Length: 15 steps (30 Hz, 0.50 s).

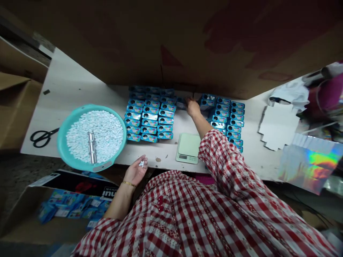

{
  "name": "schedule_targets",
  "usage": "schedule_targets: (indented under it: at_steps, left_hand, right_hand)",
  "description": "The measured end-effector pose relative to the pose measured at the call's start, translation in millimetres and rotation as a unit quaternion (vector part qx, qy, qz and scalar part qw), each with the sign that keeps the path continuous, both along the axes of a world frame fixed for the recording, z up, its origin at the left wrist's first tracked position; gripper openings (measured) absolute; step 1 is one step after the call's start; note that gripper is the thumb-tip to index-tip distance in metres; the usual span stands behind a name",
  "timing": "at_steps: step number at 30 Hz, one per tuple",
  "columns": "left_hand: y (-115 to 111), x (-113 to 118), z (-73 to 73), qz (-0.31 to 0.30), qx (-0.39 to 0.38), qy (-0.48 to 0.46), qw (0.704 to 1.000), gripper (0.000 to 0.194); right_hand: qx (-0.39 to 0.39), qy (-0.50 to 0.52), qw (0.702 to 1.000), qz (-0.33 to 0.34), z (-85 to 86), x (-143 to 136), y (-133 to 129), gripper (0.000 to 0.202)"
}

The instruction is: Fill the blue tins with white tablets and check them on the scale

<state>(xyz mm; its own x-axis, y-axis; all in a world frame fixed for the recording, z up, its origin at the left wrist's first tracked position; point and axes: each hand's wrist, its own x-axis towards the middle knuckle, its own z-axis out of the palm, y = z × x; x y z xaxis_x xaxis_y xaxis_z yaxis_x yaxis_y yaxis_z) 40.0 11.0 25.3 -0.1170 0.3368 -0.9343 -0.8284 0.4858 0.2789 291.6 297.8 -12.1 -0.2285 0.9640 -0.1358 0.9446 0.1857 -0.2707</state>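
Observation:
My left hand (135, 171) is turned palm up at the table's front edge, with a few small white pellets (141, 163) cupped in it. Beside it stands a turquoise basin (61, 142) full of the same kind of pellets, and a shiny metal cylinder (92, 148) lies on them. My right hand (192, 107) reaches to the back of the table, its fingers drawn together next to a dark blue box (181, 103); what they pinch, if anything, is too dark to make out. Small blue boxes with round dark holes stand in rows on the left (150, 122) and right (221, 112).
A pale green digital scale (187, 148) sits between the rows. Black scissors (43, 137) lie at the left. A large carton (160, 43) rises behind the table. White cut card (278, 125) and a rainbow-shiny sheet (312, 160) are on the right. A lower carton (32, 228) holds blue packs.

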Motion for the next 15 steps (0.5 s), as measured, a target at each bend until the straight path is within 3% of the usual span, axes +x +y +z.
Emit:
schedule_targets:
  at_steps: [3,7,10,15]
  left_hand:
    - [-2,0,-4.4,-0.004,-0.004,-0.006,1.000,0.022]
    - [-1,3,-6.7,-0.015,-0.019,-0.007,1.000,0.021]
    - [3,9,-5.1,-0.030,-0.017,-0.004,0.999,0.022]
    - [9,22,-2.5,-0.056,0.011,-0.009,0.998,0.022]
  right_hand:
    - [0.051,-0.015,0.998,-0.032,6.8,22,-4,0.040]
    - [0.090,-0.113,0.986,-0.083,14.6,64,-16,0.032]
    - [0.095,-0.157,0.982,-0.054,10.7,80,-17,0.034]
    - [0.088,-0.178,0.980,0.021,0.3,84,-15,0.037]
